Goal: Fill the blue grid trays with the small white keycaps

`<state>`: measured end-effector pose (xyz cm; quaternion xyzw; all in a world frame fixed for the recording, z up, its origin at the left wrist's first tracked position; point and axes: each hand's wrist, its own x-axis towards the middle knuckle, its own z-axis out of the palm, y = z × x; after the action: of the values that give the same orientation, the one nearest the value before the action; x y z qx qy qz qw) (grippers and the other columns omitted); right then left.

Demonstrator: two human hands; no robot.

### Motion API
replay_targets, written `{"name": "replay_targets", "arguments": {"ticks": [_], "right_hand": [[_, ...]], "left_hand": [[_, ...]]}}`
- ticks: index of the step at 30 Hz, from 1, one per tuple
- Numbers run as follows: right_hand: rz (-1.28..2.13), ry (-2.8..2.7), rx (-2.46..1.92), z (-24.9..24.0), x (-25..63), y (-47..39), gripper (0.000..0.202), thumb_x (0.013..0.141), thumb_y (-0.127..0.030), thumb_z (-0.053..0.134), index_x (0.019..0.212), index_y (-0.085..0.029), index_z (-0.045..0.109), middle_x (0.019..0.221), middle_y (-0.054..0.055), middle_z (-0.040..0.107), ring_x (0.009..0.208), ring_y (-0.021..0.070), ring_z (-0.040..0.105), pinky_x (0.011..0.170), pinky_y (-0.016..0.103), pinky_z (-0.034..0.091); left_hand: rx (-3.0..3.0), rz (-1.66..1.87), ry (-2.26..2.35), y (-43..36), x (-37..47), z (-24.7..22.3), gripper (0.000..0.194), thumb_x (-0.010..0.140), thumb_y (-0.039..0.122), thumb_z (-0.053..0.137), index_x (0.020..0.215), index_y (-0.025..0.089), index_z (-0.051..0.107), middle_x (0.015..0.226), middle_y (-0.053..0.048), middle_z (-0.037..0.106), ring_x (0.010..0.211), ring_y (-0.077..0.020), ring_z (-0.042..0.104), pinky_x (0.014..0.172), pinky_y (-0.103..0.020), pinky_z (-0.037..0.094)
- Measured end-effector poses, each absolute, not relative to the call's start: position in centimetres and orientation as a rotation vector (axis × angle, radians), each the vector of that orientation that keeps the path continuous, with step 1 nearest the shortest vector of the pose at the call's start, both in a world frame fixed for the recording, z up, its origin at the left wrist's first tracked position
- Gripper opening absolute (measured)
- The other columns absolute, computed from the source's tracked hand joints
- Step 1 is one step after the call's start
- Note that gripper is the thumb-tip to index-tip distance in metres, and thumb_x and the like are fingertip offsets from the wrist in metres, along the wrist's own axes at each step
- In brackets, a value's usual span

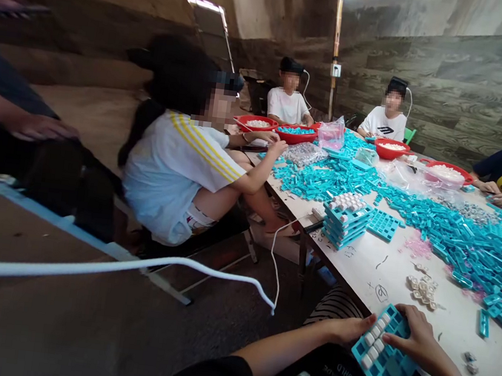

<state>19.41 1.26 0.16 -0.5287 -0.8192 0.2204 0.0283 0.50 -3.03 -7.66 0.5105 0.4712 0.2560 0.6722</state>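
Observation:
A turquoise plastic grid tray with square pockets is tilted over my lap at the table's edge. White cube-like caps fill several of its pockets in rows on the left side. My left hand grips the tray's left edge, its thumb at the upper end of the caps. Over the right side lies my right hand, its thumb reaching across the face to the caps and its fingers around the far edge. Whether a loose cap is under that thumb is hidden.
Turquoise plastic parts are heaped along the table. A stack of similar trays stands near the corner, and small metallic-looking pieces lie closer. Red basins stand farther back. Several people sit around; a white cable crosses the left.

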Motion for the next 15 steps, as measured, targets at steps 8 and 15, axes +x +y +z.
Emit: {"name": "replay_targets", "arguments": {"ticks": [8,15], "right_hand": [[0.561,-2.542,-1.617,-0.3,18.9,0.5,0.063,0.055,-0.055,0.068,0.106,-0.019,0.057,0.11,0.011,0.057,0.107,0.032,0.047,0.091,0.04,0.037],[0.586,-2.512,-1.621,-0.4,18.2,-5.2,0.053,0.055,-0.045,0.069,0.1,-0.02,0.056,0.092,0.01,0.064,0.087,0.0285,0.06,0.075,0.035,0.048]], "left_hand": [[1.298,0.585,1.044,-3.2,0.9,-6.9,0.054,0.076,0.061,0.049,0.072,0.01,0.066,0.058,0.0,0.055,0.056,-0.0108,0.048,0.058,-0.023,0.04],[1.841,0.461,1.015,-6.8,-0.8,-6.7,0.047,0.075,0.059,0.052,0.058,0.016,0.063,0.047,0.003,0.049,0.05,-0.0088,0.046,0.05,-0.019,0.032]]}}
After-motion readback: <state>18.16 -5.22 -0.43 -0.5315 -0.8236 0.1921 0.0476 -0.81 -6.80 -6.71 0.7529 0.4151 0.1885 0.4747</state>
